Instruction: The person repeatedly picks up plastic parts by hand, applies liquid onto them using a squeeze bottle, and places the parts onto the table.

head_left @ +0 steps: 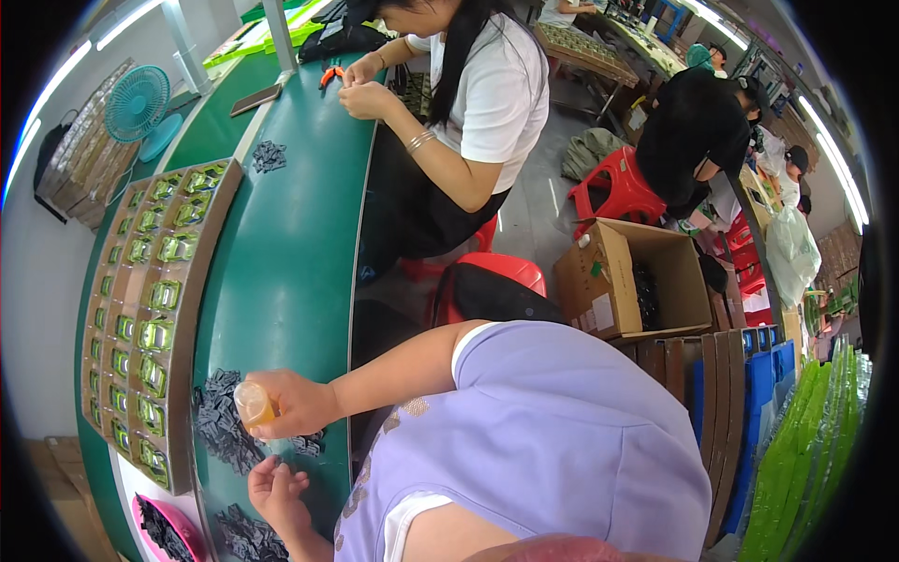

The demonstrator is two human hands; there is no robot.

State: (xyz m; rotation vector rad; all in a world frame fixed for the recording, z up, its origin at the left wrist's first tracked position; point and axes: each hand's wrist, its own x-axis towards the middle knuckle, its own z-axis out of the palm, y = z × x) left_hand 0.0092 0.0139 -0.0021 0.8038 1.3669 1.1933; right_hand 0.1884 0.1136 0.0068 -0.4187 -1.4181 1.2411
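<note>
My right hand (295, 405) is closed around a small translucent squeeze bottle (251, 403) with yellowish liquid in it. The bottle is tilted, its rounded clear end pointing away from me and its other end near my left hand. Just below, my left hand (279, 495) pinches a small dark piece (282, 461) between thumb and fingers; its exact kind is too small to make out. Beneath and beside both hands, a heap of small black plastic pieces (223, 421) lies on the green tabletop (272, 272). A second black heap (249, 536) is beside my left wrist.
A long cardboard tray (208, 272) of green-and-clear parts runs along the table. A pink bowl (192, 529) holds black pieces. Further along, a co-worker in a white shirt (501, 94) sits near orange-handled pliers (330, 75) and a small black pile (270, 156). An open carton (599, 281) stands behind.
</note>
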